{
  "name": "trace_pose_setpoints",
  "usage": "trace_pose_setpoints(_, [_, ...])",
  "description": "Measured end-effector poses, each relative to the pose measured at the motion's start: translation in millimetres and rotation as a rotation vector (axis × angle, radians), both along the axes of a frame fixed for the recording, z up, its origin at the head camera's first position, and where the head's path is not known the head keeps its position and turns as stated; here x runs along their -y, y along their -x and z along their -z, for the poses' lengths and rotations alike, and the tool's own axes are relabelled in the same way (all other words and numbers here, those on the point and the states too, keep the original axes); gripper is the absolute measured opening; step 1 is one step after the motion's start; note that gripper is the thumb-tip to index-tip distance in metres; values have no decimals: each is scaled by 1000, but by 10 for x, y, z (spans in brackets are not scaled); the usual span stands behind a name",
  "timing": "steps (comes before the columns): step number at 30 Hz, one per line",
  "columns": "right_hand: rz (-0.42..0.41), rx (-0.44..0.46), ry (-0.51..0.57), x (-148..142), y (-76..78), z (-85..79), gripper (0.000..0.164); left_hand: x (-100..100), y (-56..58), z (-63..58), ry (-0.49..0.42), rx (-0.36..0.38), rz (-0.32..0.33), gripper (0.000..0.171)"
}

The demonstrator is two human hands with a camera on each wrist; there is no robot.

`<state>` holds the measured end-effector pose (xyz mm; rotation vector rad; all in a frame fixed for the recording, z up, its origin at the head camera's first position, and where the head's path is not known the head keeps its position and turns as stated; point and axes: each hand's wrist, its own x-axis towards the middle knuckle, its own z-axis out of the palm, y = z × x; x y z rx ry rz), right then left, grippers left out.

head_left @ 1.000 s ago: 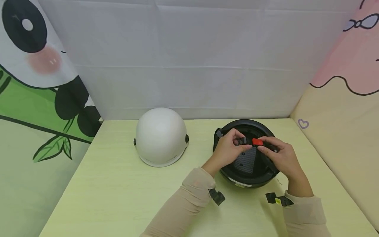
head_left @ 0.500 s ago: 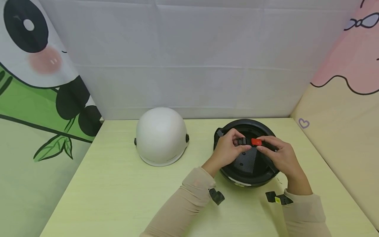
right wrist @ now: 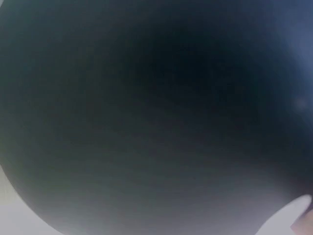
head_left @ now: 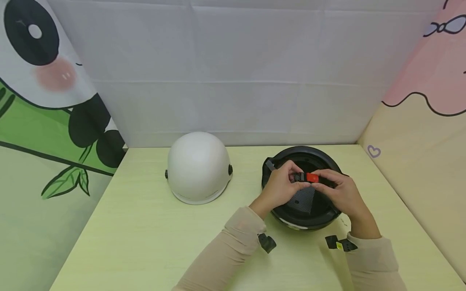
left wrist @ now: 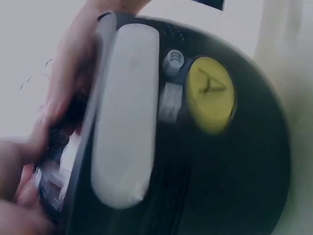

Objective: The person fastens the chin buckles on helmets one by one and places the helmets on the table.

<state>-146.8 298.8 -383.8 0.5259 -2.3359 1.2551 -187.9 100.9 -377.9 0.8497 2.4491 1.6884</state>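
A black helmet (head_left: 303, 220) lies upside down on the table, its hollow inside facing up. Over the opening, my left hand (head_left: 278, 185) pinches the black half of the chin-strap buckle (head_left: 300, 177). The red half of the buckle (head_left: 312, 178) is pinched between the thumb and fingers of my right hand (head_left: 340, 190). Both halves meet end to end; whether they are latched I cannot tell. In the left wrist view, the helmet's shell shows a pale stripe (left wrist: 127, 117) and a yellow round sticker (left wrist: 210, 95) bearing a letter. Dark, blurred shell (right wrist: 146, 122) fills most of the right wrist view.
To the left on the pale table (head_left: 145, 242) stands a white helmet (head_left: 198, 167), dome up, with dark fittings at its sides. A white sheet (head_left: 236, 72) hangs behind the table, and printed cartoon panels flank it.
My right hand has shifted slightly left, bringing the red buckle half up against the black half. The small gap between them has closed. The white helmet has stayed put.
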Motion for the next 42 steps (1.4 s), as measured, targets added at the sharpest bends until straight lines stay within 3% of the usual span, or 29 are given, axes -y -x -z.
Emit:
trace_pose_setpoints(8, [-18, -46, -27, 12, 25, 3, 31, -17, -8, 5, -9, 1, 1, 31])
trace_pose_setpoints(21, [10, 31, -11, -10, 14, -17, 32, 5, -9, -10, -17, 16, -1, 32])
trace_pose_setpoints(35, [121, 111, -101, -21, -10, -75, 32, 47, -11, -36, 48, -36, 17, 31])
trace_pose_setpoints(42, [138, 142, -132, -35, -3, -106, 33, 72, -1, -37, 96, -90, 23, 33])
